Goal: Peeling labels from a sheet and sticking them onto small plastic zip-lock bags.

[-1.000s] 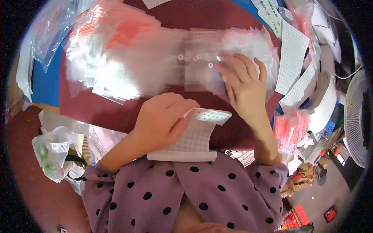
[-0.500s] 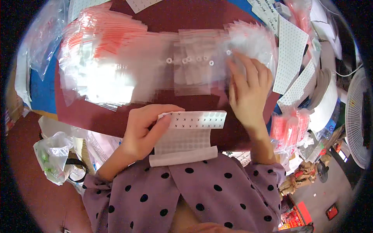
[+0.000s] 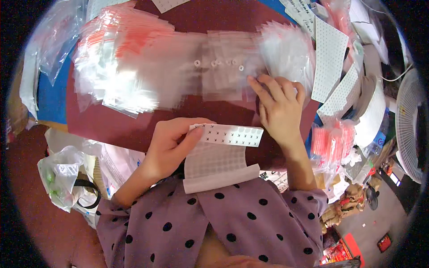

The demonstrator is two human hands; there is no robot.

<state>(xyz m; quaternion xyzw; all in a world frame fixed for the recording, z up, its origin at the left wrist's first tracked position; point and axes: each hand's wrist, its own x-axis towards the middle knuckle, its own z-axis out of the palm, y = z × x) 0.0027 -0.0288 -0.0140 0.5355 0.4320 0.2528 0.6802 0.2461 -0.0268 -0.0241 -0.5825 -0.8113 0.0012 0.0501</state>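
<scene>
My left hand [image 3: 172, 140] pinches the left end of a sheet of round white stickers [image 3: 232, 135], each with a small black mark. The sheet is folded over, and its pale backing [image 3: 216, 163] hangs toward my lap, ending in a curled edge. Over the table, my right hand [image 3: 283, 105] has its fingers apart and bent. Its index fingertip rests at the left edge of a fanned pile of clear zip bags [image 3: 286, 51]. To its left, overlapping clear bags [image 3: 223, 87] lie in a row, several bearing a round sticker [image 3: 241, 68].
A large heap of clear bags with red-edged tops [image 3: 134, 40] spreads across the left of the dark red table [image 3: 178, 114]. More sticker sheets [image 3: 330, 58] lie at the right edge, above a bundle of red-edged bags [image 3: 333, 143]. A white fan [image 3: 411, 127] stands far right.
My right hand has moved down and slightly left along the bags. The sticker formerly at its fingertips no longer shows. My left hand and the sheet have shifted slightly right.
</scene>
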